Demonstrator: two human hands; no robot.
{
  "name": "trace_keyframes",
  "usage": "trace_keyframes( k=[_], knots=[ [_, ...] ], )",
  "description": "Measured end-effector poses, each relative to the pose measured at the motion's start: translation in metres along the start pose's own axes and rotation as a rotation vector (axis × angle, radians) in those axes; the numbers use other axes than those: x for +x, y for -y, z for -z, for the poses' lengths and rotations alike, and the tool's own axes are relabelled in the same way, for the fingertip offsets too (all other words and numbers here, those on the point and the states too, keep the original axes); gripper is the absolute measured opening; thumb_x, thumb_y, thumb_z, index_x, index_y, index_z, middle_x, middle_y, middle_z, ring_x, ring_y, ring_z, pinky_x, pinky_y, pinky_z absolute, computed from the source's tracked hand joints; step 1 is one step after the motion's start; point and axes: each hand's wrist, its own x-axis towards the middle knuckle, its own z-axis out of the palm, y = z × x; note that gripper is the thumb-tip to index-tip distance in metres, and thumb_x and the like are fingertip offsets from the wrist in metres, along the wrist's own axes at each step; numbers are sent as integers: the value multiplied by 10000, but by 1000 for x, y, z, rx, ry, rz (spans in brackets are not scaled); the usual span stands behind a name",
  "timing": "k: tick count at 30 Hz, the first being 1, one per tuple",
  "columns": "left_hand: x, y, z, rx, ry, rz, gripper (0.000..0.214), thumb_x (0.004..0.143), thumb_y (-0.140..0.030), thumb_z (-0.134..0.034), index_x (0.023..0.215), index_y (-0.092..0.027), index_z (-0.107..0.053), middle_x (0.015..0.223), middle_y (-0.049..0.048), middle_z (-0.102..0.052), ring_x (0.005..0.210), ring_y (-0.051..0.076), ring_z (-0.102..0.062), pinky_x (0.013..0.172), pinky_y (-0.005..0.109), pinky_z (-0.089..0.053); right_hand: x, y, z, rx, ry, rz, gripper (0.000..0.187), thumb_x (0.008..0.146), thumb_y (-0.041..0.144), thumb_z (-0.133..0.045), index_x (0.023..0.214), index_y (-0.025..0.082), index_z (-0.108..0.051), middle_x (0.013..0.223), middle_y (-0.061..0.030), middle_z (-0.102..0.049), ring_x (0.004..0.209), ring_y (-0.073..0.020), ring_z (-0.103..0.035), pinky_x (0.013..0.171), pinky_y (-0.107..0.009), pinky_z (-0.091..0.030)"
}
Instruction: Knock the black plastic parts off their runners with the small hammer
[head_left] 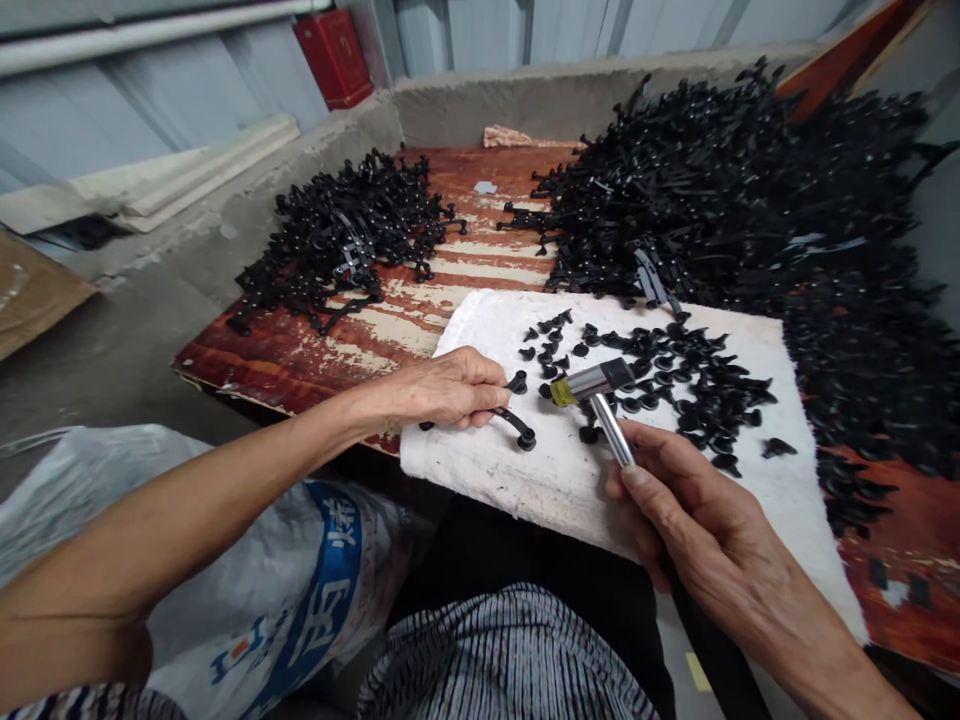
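My left hand point(457, 387) is closed around a slim, curved black handle point(517, 428) with a round end, held low over the white cloth point(465, 470). A small black piece point(517, 381) shows right beside its fingertips; whether it is also held I cannot tell. My right hand point(690, 510) grips a small mallet point(611, 425) by its shaft. The mallet's metal head has one yellow face, pointing left, and one black face. Beyond it, many small black flared pieces point(664, 360) lie scattered over the cloth.
A worn red board point(450, 265) supports the cloth. On it, a heap of black handles point(352, 235) stands at the back left, and a much larger black heap point(720, 200) fills the right. A white printed sack point(300, 590) sits below at the left, near a concrete ledge point(172, 290).
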Motion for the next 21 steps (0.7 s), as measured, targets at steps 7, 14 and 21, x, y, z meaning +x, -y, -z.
trace_keyframes(
  k=[7, 14, 21],
  knots=[
    [-1, -5, 0, 27, -12, 30, 336, 875, -265, -523, 557, -166, -477, 440, -40, -415, 377, 50, -309, 387, 201, -185, 1, -2, 0, -105, -5, 44, 409, 891, 517, -514, 1176, 227, -554, 701, -5, -609, 401, -122, -492, 302, -234, -420],
    [-2, -12, 1, -3, 5, 67, 327, 873, -214, -522, 552, -163, -484, 432, -39, -398, 367, 47, -301, 393, 212, -177, 9, 16, 0, -437, -46, 453, 423, 934, 261, -450, 1344, 187, -523, 1157, -135, -682, 1018, -244, -678, 932, -415, -538],
    [-1, -7, -1, -22, -8, 82, 303, 864, -229, -509, 569, -165, -490, 435, -40, -411, 362, 53, -307, 385, 207, -193, 27, 21, -5, -633, -82, 643, 576, 896, 152, -429, 1468, 224, -435, 1254, -137, -656, 1123, -309, -632, 969, -543, -506]
  ],
)
